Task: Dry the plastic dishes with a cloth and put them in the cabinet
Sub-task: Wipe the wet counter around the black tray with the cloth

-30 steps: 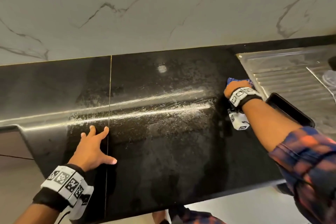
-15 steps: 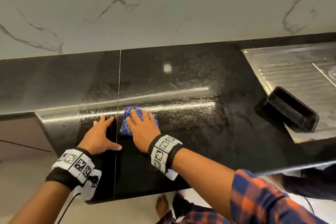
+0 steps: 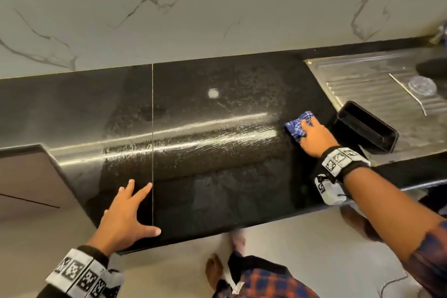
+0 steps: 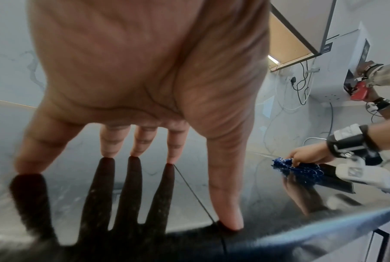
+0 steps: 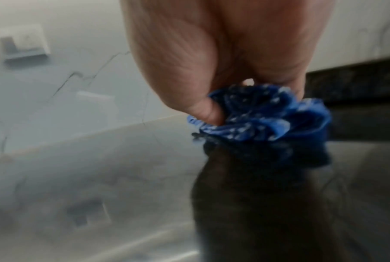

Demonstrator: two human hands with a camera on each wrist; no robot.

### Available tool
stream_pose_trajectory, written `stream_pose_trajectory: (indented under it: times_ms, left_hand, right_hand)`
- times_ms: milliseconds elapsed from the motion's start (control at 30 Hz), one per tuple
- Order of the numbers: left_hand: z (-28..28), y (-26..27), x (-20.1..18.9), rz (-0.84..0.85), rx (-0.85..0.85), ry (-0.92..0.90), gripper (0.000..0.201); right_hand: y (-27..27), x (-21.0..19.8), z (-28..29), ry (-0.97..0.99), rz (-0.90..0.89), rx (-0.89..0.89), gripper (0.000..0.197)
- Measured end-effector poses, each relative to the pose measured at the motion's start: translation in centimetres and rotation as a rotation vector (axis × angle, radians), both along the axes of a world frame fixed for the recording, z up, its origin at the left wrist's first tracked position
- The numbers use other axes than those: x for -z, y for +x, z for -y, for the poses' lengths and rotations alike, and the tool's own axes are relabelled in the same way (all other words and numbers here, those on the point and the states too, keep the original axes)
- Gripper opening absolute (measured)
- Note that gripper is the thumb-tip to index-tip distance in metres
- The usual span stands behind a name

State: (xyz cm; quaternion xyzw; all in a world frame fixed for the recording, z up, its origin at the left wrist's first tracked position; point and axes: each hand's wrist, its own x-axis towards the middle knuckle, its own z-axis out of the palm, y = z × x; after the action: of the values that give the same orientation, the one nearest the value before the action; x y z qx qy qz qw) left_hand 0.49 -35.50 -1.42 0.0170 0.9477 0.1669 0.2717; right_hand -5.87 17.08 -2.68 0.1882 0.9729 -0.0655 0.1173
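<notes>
Polished black stone makes up the surface (image 3: pixel 217 189) below a white marble-veined wall, and from the head view the right hand (image 3: pixel 315 139) has swept back to its right end, where half a second ago it was at the middle seam just beside the left hand. It presses a crumpled blue patterned cloth (image 3: pixel 296 127) onto the stone, just beside the black rectangular plastic dish (image 3: pixel 366 129) that lies partly on the ribbed steel drainboard (image 3: pixel 367 84); a clear round plastic lid (image 3: pixel 422 86) sits farther back there. Wet streaks shine across the middle of the stone, so I judge the counter is being wiped, while the dish waits, not yet dried or put away. The left hand (image 3: pixel 127 218) has stayed flat near the front edge, now a little nearer that edge. From the left wrist, the left fingers (image 4: pixel 115 140) are spread straight, their tips touching the glossy stone, holding nothing; the cloth (image 4: pixel 299 167) shows far right under the other hand. From the right wrist, blurred, the thumb and curled fingers (image 5: pixel 206 112) bunch the cloth (image 5: pixel 265 115) against the stone. No cabinet shelf for the dish can be made out for certain.
</notes>
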Motion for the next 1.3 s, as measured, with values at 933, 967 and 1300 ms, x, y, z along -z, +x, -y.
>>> stream_pose_trajectory:
  times_ms: [933,967,1300]
  left_hand:
    - [-0.2,1.8,-1.8,-0.01,-0.084,0.031,0.111]
    - [-0.3,1.7,-1.8,-0.007,-0.087,0.026,0.111]
    - [-0.3,2.1,-2.0,-0.011,-0.094,0.032,0.108]
  right_hand:
    - [6.8,-1.0,15.4,-0.157,0.005,-0.795,0.067]
    - [5.1,-1.2,16.1,-0.161,0.049,-0.738,0.067]
    - [15.9,-0.1,21.9,-0.316,0.012,-1.035,0.072]
